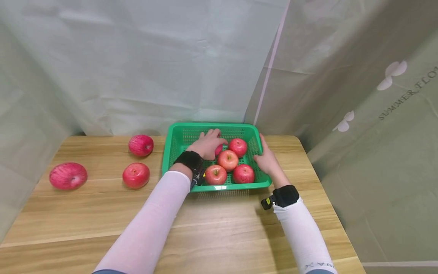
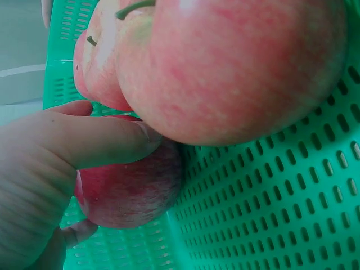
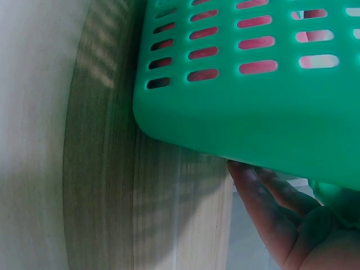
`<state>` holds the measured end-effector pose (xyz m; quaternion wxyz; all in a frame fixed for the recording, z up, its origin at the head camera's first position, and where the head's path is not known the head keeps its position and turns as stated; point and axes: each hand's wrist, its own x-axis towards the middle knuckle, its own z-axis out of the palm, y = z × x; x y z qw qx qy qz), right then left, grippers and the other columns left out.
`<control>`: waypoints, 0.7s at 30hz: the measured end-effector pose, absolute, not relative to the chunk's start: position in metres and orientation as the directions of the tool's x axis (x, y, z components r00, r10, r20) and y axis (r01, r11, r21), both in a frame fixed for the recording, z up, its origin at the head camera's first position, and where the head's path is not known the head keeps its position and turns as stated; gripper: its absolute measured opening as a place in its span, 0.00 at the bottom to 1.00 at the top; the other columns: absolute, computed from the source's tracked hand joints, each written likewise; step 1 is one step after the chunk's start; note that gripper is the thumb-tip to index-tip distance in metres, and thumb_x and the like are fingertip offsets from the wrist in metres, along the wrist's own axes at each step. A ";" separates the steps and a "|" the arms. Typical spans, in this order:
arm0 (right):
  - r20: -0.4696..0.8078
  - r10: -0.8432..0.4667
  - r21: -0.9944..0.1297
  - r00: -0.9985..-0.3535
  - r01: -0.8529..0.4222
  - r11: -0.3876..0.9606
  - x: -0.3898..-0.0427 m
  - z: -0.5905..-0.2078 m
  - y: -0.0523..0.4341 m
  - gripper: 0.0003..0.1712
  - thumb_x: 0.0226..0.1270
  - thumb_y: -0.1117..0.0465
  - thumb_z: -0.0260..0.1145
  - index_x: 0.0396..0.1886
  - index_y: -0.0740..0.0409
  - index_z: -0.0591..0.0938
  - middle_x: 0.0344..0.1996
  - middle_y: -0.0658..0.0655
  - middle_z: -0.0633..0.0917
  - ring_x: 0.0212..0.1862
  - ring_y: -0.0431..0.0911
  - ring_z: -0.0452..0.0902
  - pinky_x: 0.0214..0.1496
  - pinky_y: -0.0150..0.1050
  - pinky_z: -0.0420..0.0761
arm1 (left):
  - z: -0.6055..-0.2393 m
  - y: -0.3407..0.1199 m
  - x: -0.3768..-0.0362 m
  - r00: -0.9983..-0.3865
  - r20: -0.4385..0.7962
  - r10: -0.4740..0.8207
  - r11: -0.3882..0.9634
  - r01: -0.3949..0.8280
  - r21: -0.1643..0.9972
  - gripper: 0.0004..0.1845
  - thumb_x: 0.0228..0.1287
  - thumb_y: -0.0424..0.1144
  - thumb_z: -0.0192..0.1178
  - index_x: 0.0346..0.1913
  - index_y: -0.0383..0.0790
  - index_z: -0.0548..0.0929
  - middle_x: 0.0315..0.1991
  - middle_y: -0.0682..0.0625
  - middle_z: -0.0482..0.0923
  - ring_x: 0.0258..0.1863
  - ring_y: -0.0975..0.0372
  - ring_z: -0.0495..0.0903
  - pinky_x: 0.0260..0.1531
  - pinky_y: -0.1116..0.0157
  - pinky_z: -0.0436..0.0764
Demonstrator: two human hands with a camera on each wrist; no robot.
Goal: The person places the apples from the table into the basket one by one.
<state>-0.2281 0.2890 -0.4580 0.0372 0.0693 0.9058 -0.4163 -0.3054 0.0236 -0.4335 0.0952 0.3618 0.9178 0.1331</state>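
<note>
A green plastic basket (image 1: 212, 188) with slotted walls stands at the table's back edge, several red apples (image 1: 228, 160) inside it. My left hand (image 1: 206, 144) reaches into the basket and holds a dark red apple (image 2: 132, 191), thumb across its top and fingers around its far side. Right beside that apple a larger-looking pale red apple (image 2: 230, 67) fills much of the left wrist view. At the basket's right side, my right hand (image 1: 268, 160) grips the rim, thumb over the edge and fingers along the outer wall. In the right wrist view the fingers touch the green wall (image 3: 236, 129).
To the left of the basket, three more apples lie on the wooden table (image 1: 219, 228): one near the back (image 1: 141, 145), one below it (image 1: 136, 175) and one farther left (image 1: 68, 176). Grey-green sheeting (image 1: 154, 68) hangs behind and beside the table.
</note>
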 end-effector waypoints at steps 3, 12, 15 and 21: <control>-0.128 0.095 -0.751 -0.987 0.159 0.641 -0.228 -0.457 0.289 0.54 0.74 0.67 0.57 0.90 0.37 0.41 0.77 0.72 0.68 0.63 0.66 0.75 0.53 0.58 0.80 | -0.434 0.023 -0.306 -0.724 -0.089 0.684 0.709 0.630 0.316 0.38 0.59 0.25 0.71 0.74 0.51 0.80 0.70 0.43 0.65 0.71 0.48 0.62 0.75 0.39 0.57; -0.124 0.093 -0.746 -0.988 0.155 0.648 -0.229 -0.458 0.289 0.53 0.76 0.66 0.57 0.90 0.39 0.41 0.78 0.72 0.67 0.67 0.68 0.73 0.58 0.63 0.78 | -0.437 0.019 -0.311 -0.741 -0.050 0.670 0.707 0.615 0.349 0.28 0.67 0.35 0.71 0.71 0.49 0.83 0.65 0.43 0.68 0.68 0.48 0.66 0.66 0.42 0.73; -0.125 0.094 -0.747 -0.988 0.156 0.647 -0.229 -0.458 0.289 0.54 0.76 0.66 0.57 0.90 0.37 0.41 0.78 0.72 0.67 0.66 0.68 0.74 0.57 0.62 0.79 | -0.437 0.017 -0.310 -0.735 -0.043 0.676 0.697 0.620 0.360 0.28 0.67 0.37 0.72 0.70 0.48 0.84 0.64 0.43 0.68 0.67 0.49 0.67 0.65 0.43 0.75; -0.130 0.096 -0.746 -0.987 0.161 0.646 -0.228 -0.458 0.289 0.54 0.76 0.66 0.58 0.90 0.35 0.40 0.78 0.72 0.67 0.66 0.69 0.73 0.58 0.64 0.79 | -0.436 0.016 -0.309 -0.730 -0.037 0.682 0.685 0.621 0.381 0.29 0.67 0.36 0.71 0.71 0.49 0.83 0.63 0.44 0.68 0.65 0.50 0.67 0.60 0.48 0.79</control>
